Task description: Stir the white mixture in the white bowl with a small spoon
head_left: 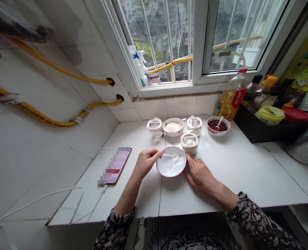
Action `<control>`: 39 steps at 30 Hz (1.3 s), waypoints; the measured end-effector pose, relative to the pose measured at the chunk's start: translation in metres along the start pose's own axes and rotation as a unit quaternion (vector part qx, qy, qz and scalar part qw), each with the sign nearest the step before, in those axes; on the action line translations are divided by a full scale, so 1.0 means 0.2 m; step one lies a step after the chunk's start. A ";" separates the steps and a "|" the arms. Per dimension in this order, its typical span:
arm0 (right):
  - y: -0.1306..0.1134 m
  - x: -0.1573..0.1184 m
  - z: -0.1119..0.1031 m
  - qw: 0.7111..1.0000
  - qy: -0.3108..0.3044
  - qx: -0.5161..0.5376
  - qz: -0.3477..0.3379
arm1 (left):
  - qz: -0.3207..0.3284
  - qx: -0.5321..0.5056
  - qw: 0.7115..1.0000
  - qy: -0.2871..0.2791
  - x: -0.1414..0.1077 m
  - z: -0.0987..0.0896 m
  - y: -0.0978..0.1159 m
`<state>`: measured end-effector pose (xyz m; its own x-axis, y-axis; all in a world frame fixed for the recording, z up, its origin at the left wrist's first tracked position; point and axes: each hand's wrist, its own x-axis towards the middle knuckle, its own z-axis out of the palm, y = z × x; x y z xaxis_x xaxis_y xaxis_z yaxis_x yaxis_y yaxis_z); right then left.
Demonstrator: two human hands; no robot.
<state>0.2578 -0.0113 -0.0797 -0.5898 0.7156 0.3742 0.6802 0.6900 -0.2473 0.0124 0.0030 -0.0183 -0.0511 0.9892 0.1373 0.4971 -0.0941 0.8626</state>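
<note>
White shallow round bowl [166,171], glossy inside, thin pinkish line at the rim: near-middle of the counter, between the two hands. Small amount of white substance [179,164] inside, clumped mostly toward the right; low contrast with the bowl, texture hard to read. Can't tell if the base touches the counter.

Small white plastic spoon [166,155] crosses the bowl's far-left rim, scoop end over the inside, pointing right. Left hand [148,161] has thumb and fingertips pinched narrow on its handle. Right hand [199,172], ring on one finger, is at the bowl's right side, fingers curved against it; can't tell whether they close under it.

Just beyond the bowl, slightly right: clear square jar with cream lid [189,143], white contents. Farther back, left to right: similar clear jar [155,127], pink-patterned white bowl [173,134] of off-white contents, another clear jar [195,125], floral white bowl [221,134] of dark red beans with a white spoon [219,122] in it.

Far right: red-capped clear bottle of yellow oil [228,104] beside a black box [255,128] packed with bottles. Left: phone [118,165], screen partly pixelated, white cable [98,205] at its near end. White tiled counter [221,159] under everything, window [199,45] behind.
</note>
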 end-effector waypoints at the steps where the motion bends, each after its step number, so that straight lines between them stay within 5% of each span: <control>1: 0.00 0.00 0.00 1.000 0.000 0.000 0.000 | -0.006 -0.013 1.000 -0.002 0.00 -0.01 0.00; 6: 0.00 0.00 0.00 1.000 -0.012 0.005 0.006 | -0.037 -0.067 0.997 0.001 0.02 -0.01 0.01; 12: 0.00 0.00 0.00 1.000 -0.003 -0.006 0.005 | 0.001 -0.096 0.993 0.071 0.07 0.03 0.10; 16: 0.00 0.00 0.00 1.000 -0.011 -0.003 0.007 | 0.064 -0.054 0.989 0.119 0.11 0.09 0.16; 22: -0.01 0.00 -0.01 1.000 -0.018 0.000 0.016 | 0.216 0.151 0.955 0.138 0.10 0.21 0.16; 26: -0.01 0.01 -0.01 1.000 -0.021 -0.001 0.014 | 0.254 0.128 0.946 0.158 0.07 0.20 0.14; 32: -0.01 0.00 0.00 1.000 -0.010 0.007 0.010 | 0.140 -0.014 0.978 0.157 0.03 0.10 0.13; 39: 0.00 0.00 0.00 1.000 -0.003 -0.004 0.001 | 0.047 0.006 0.998 0.033 0.00 0.00 0.05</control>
<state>0.2569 -0.0114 -0.0788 -0.5902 0.7179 0.3691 0.6849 0.6874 -0.2416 0.0182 0.0022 -0.0096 -0.0604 0.9665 0.2493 0.5130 -0.1842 0.8384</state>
